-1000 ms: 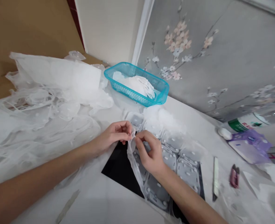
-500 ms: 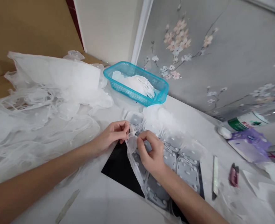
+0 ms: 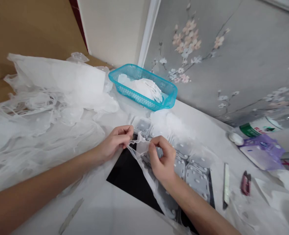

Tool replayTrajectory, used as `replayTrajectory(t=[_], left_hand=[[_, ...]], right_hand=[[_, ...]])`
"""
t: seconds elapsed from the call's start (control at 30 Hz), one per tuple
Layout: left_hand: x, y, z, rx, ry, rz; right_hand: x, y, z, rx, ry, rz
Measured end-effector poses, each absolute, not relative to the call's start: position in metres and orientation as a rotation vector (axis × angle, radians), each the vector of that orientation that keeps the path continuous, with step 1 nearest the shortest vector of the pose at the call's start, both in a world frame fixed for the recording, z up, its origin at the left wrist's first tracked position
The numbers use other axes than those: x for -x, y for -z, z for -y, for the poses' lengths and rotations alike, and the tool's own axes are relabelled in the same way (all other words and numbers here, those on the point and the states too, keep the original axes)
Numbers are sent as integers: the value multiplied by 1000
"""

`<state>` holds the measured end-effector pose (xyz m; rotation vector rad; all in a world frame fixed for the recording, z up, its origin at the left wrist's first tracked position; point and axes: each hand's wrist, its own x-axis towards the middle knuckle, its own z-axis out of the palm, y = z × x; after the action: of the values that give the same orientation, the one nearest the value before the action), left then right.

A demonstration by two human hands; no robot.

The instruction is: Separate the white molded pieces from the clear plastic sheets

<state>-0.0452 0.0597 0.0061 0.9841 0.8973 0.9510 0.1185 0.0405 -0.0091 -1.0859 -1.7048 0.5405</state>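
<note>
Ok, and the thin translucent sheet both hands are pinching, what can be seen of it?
The translucent sheet is thin, whitish and flexible, like soft plastic or silicone, with rows of rounded-rectangle pads moulded in, each dotted with small bumps. It lies mostly flat over a black mat on the white table, its edge by the hands lifted and crumpled. The left hand and right hand pinch that raised edge, a thin strand stretched between them.

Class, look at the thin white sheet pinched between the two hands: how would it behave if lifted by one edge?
Probably floppy: the thin white sheet sags and wrinkles between the left hand and right hand. Likely very light, since fingertip pinches hold it up. It may tear easily: it looks see-through, like the stringy scraps heaped beside it.
</note>
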Motion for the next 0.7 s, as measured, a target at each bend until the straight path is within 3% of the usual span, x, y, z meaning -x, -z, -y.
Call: replayTrajectory(t=[0.27,0.7], left_hand=[[47,-5,-61,-1152,-845,-804],[38,-1,-60,-1322,-888,-1064]], right_hand=[[-118,10,-40,1030,-526,1777],[-116,12,-42,1062,-619,1836]])
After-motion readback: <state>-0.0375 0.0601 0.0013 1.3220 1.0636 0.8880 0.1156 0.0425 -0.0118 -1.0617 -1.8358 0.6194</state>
